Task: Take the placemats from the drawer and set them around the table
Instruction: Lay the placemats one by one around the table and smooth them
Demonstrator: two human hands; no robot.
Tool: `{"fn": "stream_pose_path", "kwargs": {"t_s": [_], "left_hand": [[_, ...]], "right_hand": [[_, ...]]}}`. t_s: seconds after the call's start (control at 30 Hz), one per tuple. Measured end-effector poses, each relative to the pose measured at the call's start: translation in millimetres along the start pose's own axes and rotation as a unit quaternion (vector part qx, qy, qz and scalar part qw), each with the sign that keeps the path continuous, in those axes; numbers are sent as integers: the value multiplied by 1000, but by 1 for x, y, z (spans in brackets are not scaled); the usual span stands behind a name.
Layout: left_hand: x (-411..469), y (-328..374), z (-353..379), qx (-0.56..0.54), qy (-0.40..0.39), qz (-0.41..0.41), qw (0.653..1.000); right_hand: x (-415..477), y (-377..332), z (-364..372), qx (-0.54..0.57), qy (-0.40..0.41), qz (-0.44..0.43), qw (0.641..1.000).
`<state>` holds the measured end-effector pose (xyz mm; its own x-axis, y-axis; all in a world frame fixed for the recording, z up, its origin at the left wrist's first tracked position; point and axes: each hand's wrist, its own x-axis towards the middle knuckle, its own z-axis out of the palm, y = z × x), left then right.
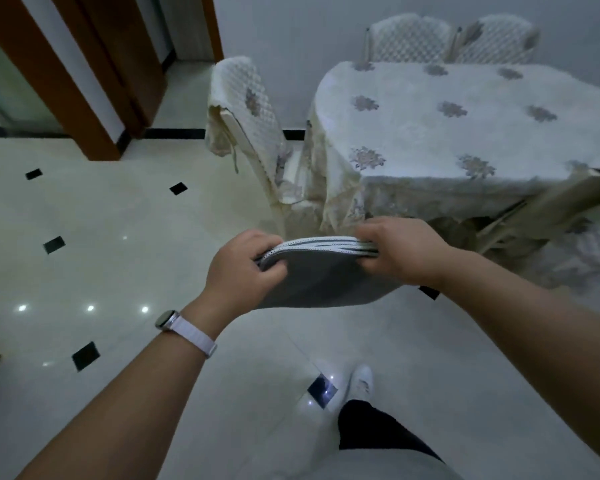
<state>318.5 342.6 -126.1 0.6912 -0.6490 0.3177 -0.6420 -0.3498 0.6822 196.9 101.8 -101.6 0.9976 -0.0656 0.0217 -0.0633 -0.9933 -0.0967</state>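
A stack of grey placemats (321, 275) with white stitched edges hangs in front of me at waist height. My left hand (243, 268) grips its left corner and my right hand (400, 252) pinches its right corner. The stack droops between them with its edges fanned toward the table. The table (465, 133), covered with a white floral cloth, stands ahead to the right, a short step beyond my hands. The drawer is not in view.
A chair with a quilted cover (248, 123) stands at the table's left end. Two more covered chairs (447, 39) stand behind it and another (548, 220) sits at its near right side. Wooden door frames (94, 84) rise at the left over the glossy tiled floor.
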Motion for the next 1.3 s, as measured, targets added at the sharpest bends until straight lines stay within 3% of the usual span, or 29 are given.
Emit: {"fn": "stream_pose_path", "kwargs": {"t_s": [0.3,0.53,0.87,1.3], "left_hand": [[151,37,88,43,-57,12,997],[269,87,143,45,-56,76,995],[391,118,192,34,-47,148,987],[597,86,259,-20,-64,219,973]], "right_hand": [[38,158,-2,46,25,41,998],[63,276,-47,39,68,64,995],[92,374,-83,3,122,119,985],[212,496,-108,-55,126,193,971]]}}
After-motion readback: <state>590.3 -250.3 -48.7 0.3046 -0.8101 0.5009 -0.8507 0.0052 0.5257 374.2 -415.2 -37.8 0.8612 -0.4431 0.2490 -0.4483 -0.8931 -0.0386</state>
